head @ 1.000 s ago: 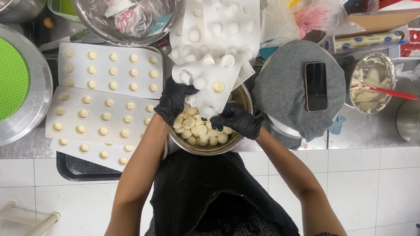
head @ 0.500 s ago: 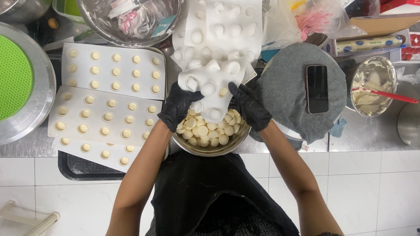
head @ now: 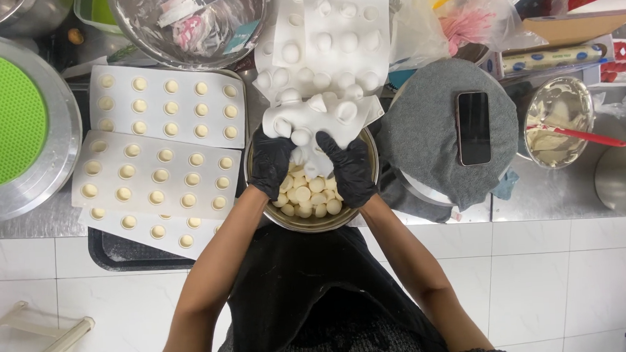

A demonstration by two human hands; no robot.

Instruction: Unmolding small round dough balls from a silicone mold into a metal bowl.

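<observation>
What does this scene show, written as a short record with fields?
left hand: black glove, grips near edge of white mould
right hand: black glove, grips the same edge
mould: bent, empty cavities bulge out, held over bowl
bowl: metal, holds pale round pieces
left of bowl: filled moulds, overlapping
far left: green mat in round pan
right of bowl: phone on grey cloth
far right: small bowl with red spatula
</observation>
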